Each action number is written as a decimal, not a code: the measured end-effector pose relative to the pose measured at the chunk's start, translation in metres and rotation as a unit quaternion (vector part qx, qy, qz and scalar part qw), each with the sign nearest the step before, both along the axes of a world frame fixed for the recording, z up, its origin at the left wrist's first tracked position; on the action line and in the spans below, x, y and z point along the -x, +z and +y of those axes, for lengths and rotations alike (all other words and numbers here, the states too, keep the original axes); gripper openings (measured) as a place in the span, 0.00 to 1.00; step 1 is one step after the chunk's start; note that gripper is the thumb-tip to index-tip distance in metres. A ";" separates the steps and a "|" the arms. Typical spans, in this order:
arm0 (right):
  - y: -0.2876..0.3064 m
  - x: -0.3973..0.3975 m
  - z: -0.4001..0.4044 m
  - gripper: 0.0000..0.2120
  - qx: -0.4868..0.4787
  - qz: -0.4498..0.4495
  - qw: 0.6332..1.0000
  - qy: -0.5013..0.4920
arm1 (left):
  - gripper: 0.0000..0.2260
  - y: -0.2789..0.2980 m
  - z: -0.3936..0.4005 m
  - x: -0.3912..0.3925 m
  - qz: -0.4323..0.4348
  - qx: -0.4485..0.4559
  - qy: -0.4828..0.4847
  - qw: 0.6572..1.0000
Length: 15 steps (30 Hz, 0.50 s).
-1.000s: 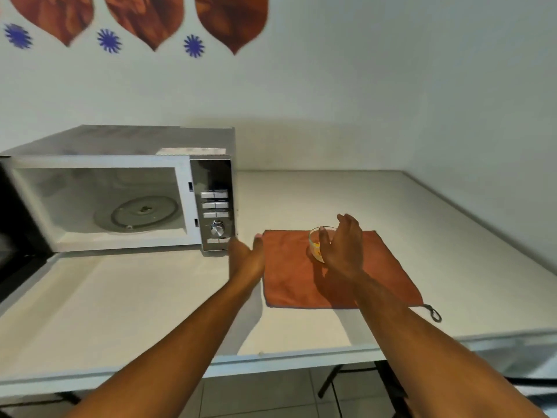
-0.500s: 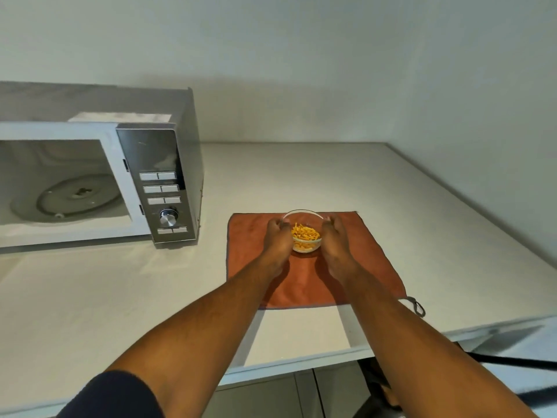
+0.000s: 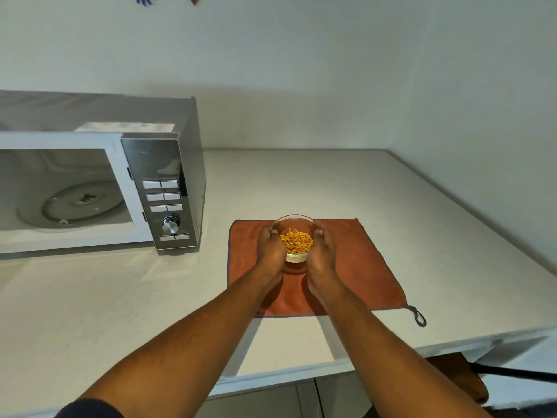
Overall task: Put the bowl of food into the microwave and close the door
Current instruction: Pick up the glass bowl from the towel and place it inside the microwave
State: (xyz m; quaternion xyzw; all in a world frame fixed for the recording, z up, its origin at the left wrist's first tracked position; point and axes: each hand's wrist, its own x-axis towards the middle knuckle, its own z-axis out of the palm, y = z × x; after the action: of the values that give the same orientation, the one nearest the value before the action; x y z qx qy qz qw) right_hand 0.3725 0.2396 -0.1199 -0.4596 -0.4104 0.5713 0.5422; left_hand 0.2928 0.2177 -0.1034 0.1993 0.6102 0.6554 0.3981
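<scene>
Both hands closed on the bowl (image 3: 296,236) in the head view: the left hand (image 3: 271,248) cupped its left wall and the right hand (image 3: 322,251) its right wall, fingers wrapped around the glass. The bowl of orange food sat between the palms over the cloth (image 3: 361,267); whether it rested or was raised could not be told. The microwave (image 3: 99,188) cavity lay to the left of the grip and slightly beyond it, nearer the left hand. The door was cut off at the frame's left edge. Fingertips behind the bowl were hidden.
</scene>
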 end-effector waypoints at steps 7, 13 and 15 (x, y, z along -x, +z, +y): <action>0.011 0.049 -0.054 0.15 -0.008 0.038 0.999 0.031 | 0.16 0.013 -0.070 0.039 -0.007 -0.047 0.041 0.998; 0.028 0.120 -0.130 0.14 -0.008 0.042 0.995 0.093 | 0.12 0.029 -0.147 0.097 -0.032 -0.047 0.142 0.988; 0.034 0.146 -0.155 0.16 -0.012 0.027 0.992 0.124 | 0.12 0.036 -0.174 0.122 -0.018 -0.052 0.170 0.984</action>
State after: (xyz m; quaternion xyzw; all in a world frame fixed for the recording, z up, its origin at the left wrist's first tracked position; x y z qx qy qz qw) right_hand 0.2268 0.0851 -0.0863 -0.3829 -0.4567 0.6411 0.4835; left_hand 0.1704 0.0435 -0.0678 0.1012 0.5927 0.7478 0.2814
